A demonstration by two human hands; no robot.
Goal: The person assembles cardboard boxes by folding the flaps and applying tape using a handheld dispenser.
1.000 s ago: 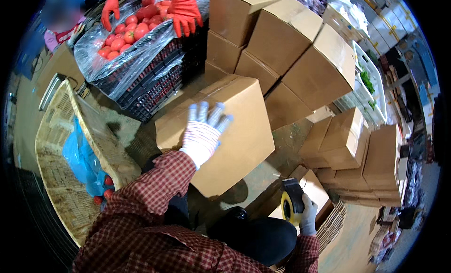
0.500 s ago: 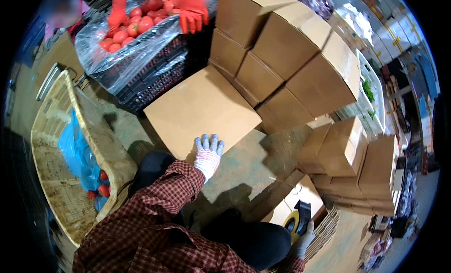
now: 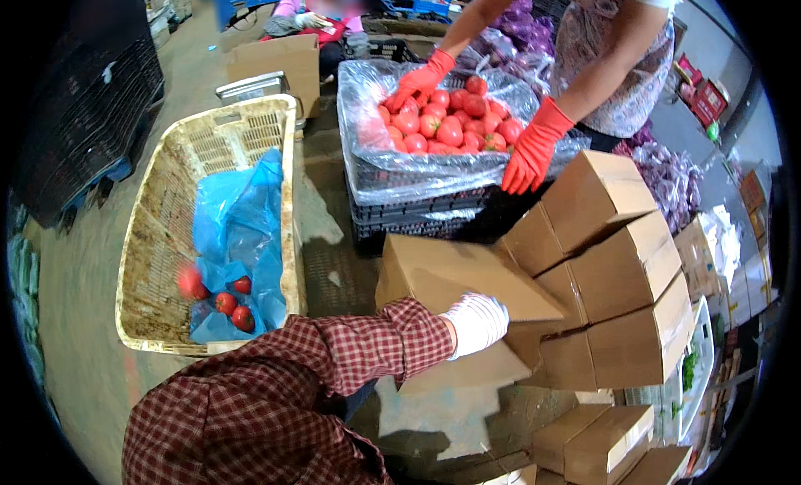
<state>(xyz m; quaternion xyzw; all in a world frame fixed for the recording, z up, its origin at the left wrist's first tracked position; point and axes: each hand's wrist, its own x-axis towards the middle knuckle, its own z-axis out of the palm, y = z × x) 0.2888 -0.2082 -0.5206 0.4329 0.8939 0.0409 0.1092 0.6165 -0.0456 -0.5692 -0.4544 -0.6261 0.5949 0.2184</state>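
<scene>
My left hand (image 3: 477, 325), in a white striped glove with grey fingertips, is closed on a flap of a brown cardboard box (image 3: 434, 272). One panel stands raised at a slant, and another flap (image 3: 471, 370) spreads out below my hand. My right hand is out of view. To the left, a dirty cream plastic basket (image 3: 294, 226) holds a blue plastic bag (image 3: 238, 205) and several red tomatoes (image 3: 225, 302). One tomato (image 3: 190, 281) in it is smeared by motion.
Beyond the box, a co-worker in red gloves (image 3: 534, 147) reaches over tomatoes (image 3: 449, 132) in a plastic-lined black crate (image 3: 417, 209). Stacked cartons (image 3: 626, 276) stand at right, more cartons (image 3: 596, 443) at lower right. Another person (image 3: 321, 22) sits at the back.
My view has swung left and up. My left hand, earlier spread flat on the box top, now grips a flap, and the box has opened. My right hand, earlier at a tape dispenser, has left view.
</scene>
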